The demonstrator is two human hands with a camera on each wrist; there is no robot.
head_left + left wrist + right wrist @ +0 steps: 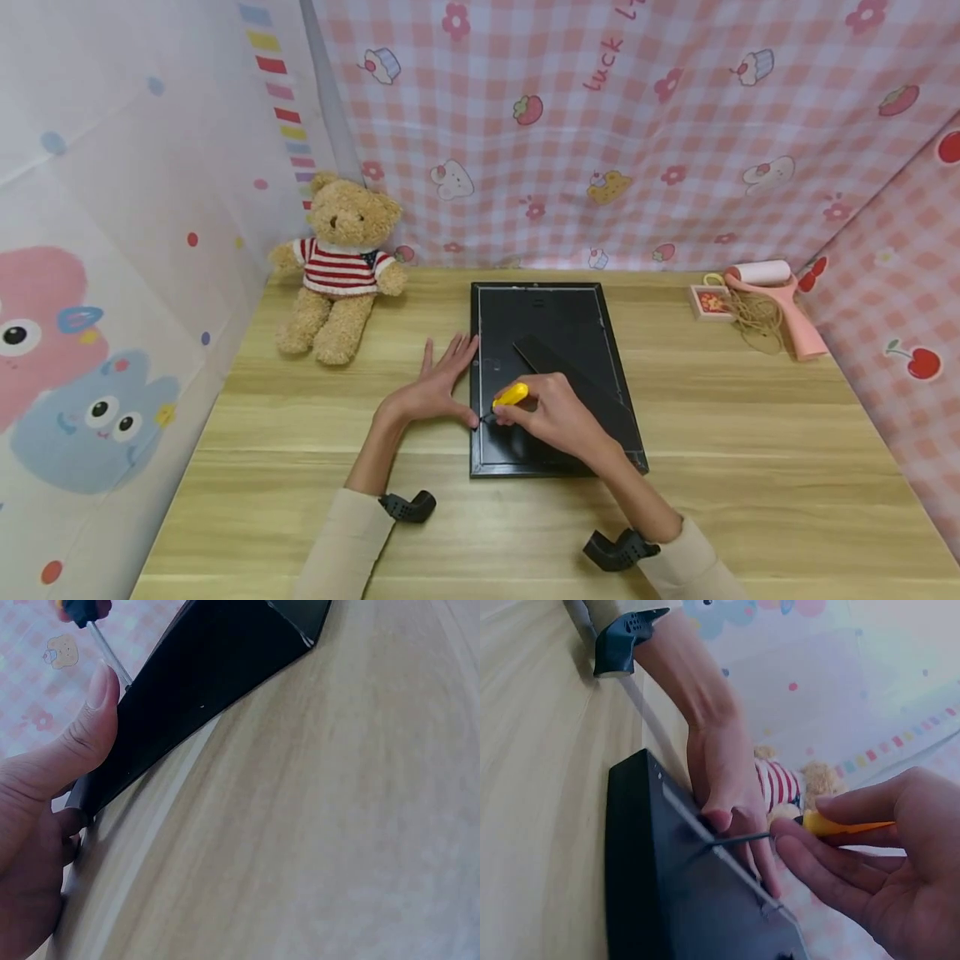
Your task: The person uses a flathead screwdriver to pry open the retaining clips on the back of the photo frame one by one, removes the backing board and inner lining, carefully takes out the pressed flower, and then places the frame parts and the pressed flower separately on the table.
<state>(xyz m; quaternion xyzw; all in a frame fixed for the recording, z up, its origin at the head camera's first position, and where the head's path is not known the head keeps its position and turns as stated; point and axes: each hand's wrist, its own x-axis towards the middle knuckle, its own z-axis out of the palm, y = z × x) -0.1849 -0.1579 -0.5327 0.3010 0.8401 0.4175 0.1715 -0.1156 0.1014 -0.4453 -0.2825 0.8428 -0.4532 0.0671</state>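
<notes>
A black picture frame (558,317) lies back side up on the wooden table, its stand leg (577,379) slanting across the backing. My right hand (558,414) pinches a screwdriver (513,394) by its yellow handle. The metal shaft (739,839) reaches to the inner edge of the frame's left side, close to my left thumb. My left hand (435,392) lies along that side with fingers spread. In the left wrist view the left thumb (96,724) touches the frame's side wall, and the shaft (109,652) meets the edge just beyond it.
A teddy bear (341,267) in a striped sweater sits at the back left. At the back right lie a lint roller (795,312), a bundle of twine (756,315) and a small box (711,302). Patterned cloth (570,167) hangs behind the table.
</notes>
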